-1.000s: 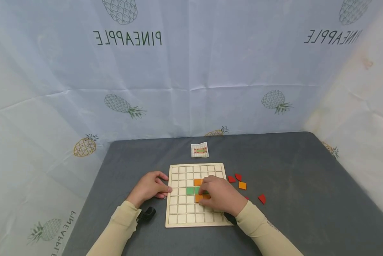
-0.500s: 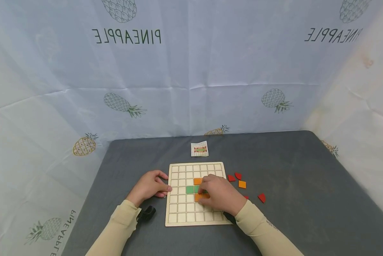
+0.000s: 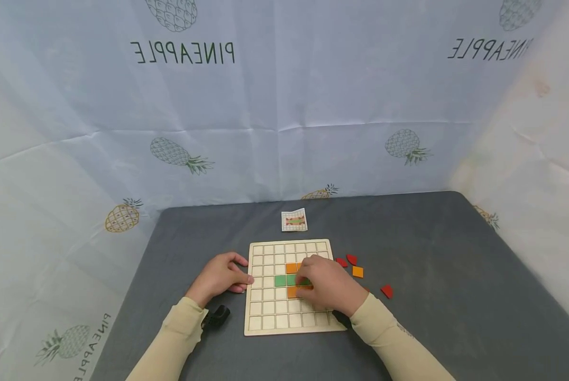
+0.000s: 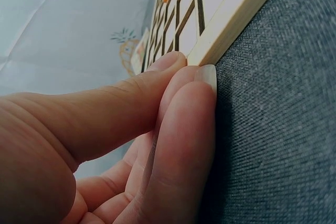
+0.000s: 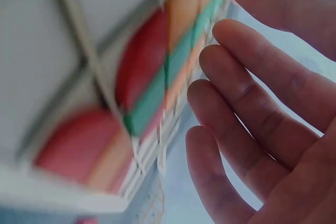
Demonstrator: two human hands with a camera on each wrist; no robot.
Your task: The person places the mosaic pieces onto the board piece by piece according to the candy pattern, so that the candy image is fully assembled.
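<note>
A wooden grid board (image 3: 265,322) lies on the dark table. On it, green square tiles (image 3: 280,281) form a row between orange tiles (image 3: 292,292) on either side. My left hand (image 3: 219,277) pinches the board's left edge, the thumb on top and the fingertips against the side in the left wrist view. Over the tiles reaches my right hand (image 3: 329,283), its relaxed fingertips right at the green and orange pieces and hiding part of them. In the right wrist view, red rounded pieces (image 5: 144,59) sit beside the orange and green on the board; the fingers enclose no piece.
Right of the board lie a loose orange square (image 3: 358,272) and several red quarter-round pieces (image 3: 386,291). Behind the board is a small pattern card (image 3: 294,220). A pineapple-print cloth (image 3: 246,159) hangs around the table. Black wrist gear (image 3: 219,317) shows below the left hand.
The right thumb has shifted slightly away from the body, now covering more of the second near orange tile. The left hand keeps its place on the board's edge. The head view has tilted slightly.
</note>
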